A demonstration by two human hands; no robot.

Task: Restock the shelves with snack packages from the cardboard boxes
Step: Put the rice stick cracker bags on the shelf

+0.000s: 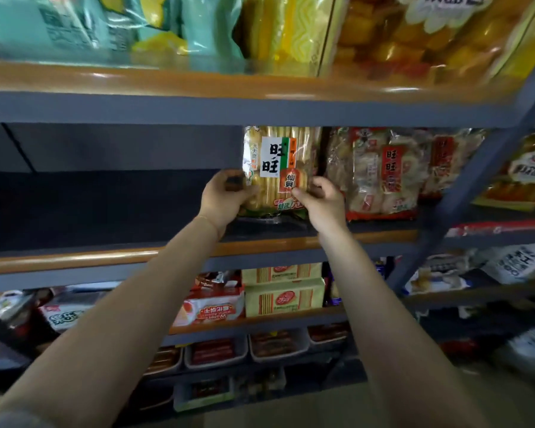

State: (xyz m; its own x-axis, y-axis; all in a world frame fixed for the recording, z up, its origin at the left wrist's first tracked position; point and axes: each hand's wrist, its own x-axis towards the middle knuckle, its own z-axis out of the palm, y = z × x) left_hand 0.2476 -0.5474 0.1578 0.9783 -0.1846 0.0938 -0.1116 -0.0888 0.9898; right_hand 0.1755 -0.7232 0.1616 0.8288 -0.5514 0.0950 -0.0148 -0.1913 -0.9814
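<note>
Setting: shop shelf (74,261), grey frame, wood-edged, dark and bare to the left.
Pack: yellow cracker pack (280,168) upright at mid-shelf, long axis vertical, touching red pack (380,174) on its right.
Left hand (226,197): curled round the pack's left edge.
Right hand (322,200): pinching its lower right corner.
Nearer: both equally.
Writing: "旺旺", "仙貝".

the yellow cracker pack (280,168), held between the left hand (226,196) and right hand (320,200), bears a white panel reading 旺旺 and, just above the right thumb, an orange tag reading 仙貝. the red-trimmed pack (380,174) just right of the grip reads 旺旺 on its red label. other print is too blurred to read.
</note>
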